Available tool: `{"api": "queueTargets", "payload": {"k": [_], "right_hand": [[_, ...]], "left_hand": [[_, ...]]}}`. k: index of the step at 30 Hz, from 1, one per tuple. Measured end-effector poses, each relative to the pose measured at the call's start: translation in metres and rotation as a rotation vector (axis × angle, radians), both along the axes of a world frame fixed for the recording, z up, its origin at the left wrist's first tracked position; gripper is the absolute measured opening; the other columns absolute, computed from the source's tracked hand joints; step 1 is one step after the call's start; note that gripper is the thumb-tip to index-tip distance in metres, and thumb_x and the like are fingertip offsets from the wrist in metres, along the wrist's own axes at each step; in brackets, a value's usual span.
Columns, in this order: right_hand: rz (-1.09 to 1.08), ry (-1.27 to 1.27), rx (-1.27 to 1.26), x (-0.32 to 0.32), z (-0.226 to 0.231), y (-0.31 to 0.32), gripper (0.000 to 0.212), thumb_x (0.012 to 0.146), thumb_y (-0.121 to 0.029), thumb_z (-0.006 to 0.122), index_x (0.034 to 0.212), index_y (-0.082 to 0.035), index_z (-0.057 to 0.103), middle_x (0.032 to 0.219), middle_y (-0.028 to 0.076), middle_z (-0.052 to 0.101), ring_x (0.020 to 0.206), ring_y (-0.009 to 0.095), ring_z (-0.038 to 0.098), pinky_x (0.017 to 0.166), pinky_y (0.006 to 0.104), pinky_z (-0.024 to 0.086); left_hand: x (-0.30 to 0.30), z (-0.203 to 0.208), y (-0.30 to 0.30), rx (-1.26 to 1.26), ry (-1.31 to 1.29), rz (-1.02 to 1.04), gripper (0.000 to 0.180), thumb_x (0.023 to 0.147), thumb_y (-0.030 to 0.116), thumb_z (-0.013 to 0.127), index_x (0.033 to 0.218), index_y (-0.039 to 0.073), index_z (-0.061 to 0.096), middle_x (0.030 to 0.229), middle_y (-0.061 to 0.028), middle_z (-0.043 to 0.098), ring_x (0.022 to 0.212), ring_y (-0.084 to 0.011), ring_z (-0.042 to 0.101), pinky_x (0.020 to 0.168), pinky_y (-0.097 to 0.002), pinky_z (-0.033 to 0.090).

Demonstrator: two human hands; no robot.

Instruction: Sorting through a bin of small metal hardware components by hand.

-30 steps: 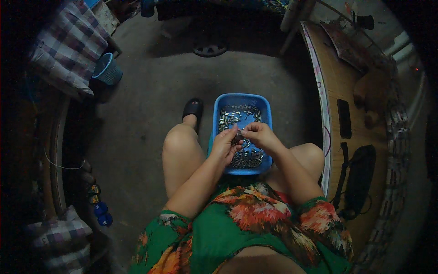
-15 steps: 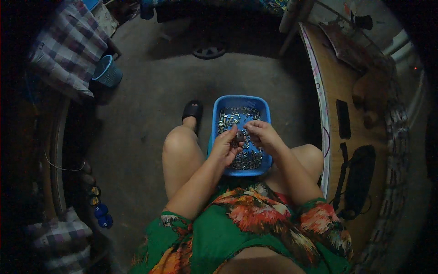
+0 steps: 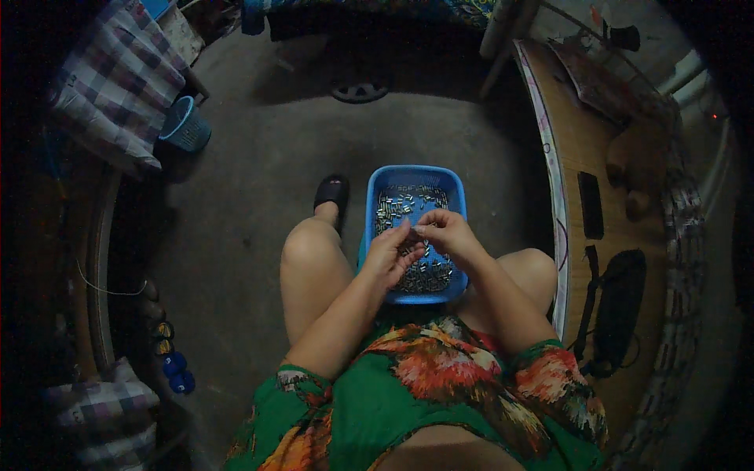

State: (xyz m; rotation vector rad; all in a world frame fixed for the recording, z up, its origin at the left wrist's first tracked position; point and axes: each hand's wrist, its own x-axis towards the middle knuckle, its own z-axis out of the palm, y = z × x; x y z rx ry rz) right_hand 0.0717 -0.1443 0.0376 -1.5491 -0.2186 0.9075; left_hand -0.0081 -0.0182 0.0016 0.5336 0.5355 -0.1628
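A blue plastic basket [image 3: 416,298] sits between my knees, with many small shiny metal cylinders [image 3: 428,279] spread over its bottom. Above its middle, my left hand [image 3: 390,253] is closed round a small dark round piece, now mostly hidden by my fingers. My right hand [image 3: 446,234] pinches at the left thumb tip, its thumb and forefinger together. Whatever sits in that pinch is too small to make out. The fingertips of both hands meet, or nearly so.
On the right stands a wooden bench or bed edge [image 3: 569,157] with a dark phone-like slab [image 3: 591,206] and a black bag [image 3: 620,314]. A blue wastebasket [image 3: 187,129] is at the far left. A black slipper [image 3: 332,196] is on my left foot.
My right hand has moved slightly left, bringing its fingertips to the left thumb. The dark round piece, visible before, is now largely covered.
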Motion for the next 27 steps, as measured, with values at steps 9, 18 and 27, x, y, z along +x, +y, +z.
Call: {"api": "queueTargets", "payload": {"k": [9, 18, 27], "right_hand": [[-0.049, 0.309, 0.134, 0.003, 0.01, -0.002, 0.018, 0.082, -0.017, 0.05, 0.095, -0.005, 0.051, 0.07, 0.001, 0.054, 0.046, 0.005, 0.039, 0.038, 0.0171, 0.026], [0.029, 0.199, 0.055, 0.005, 0.006, -0.005, 0.019, 0.08, -0.011, 0.051, 0.098, -0.005, 0.052, 0.074, 0.002, 0.056, 0.048, 0.004, 0.041, 0.038, 0.0164, 0.027], [-0.087, 0.248, 0.133, 0.007, 0.001, -0.005, 0.012, 0.079, -0.009, 0.053, 0.09, -0.005, 0.052, 0.074, 0.003, 0.056, 0.05, 0.006, 0.043, 0.041, 0.0165, 0.031]], "left_hand": [[-0.002, -0.003, 0.004, 0.056, 0.041, 0.099, 0.022, 0.082, 0.029, 0.054, 0.085, 0.007, 0.051, 0.072, -0.0056, 0.056, 0.06, -0.0144, 0.054, 0.051, -0.0245, 0.043], [-0.001, -0.005, 0.004, -0.004, -0.011, 0.088, 0.021, 0.083, 0.027, 0.053, 0.085, 0.006, 0.052, 0.072, -0.0075, 0.057, 0.058, -0.0146, 0.052, 0.05, -0.0236, 0.043], [-0.002, -0.004, 0.002, 0.027, 0.006, 0.071, 0.021, 0.084, 0.026, 0.051, 0.088, 0.006, 0.051, 0.073, -0.0076, 0.056, 0.059, -0.0143, 0.052, 0.051, -0.024, 0.043]]}}
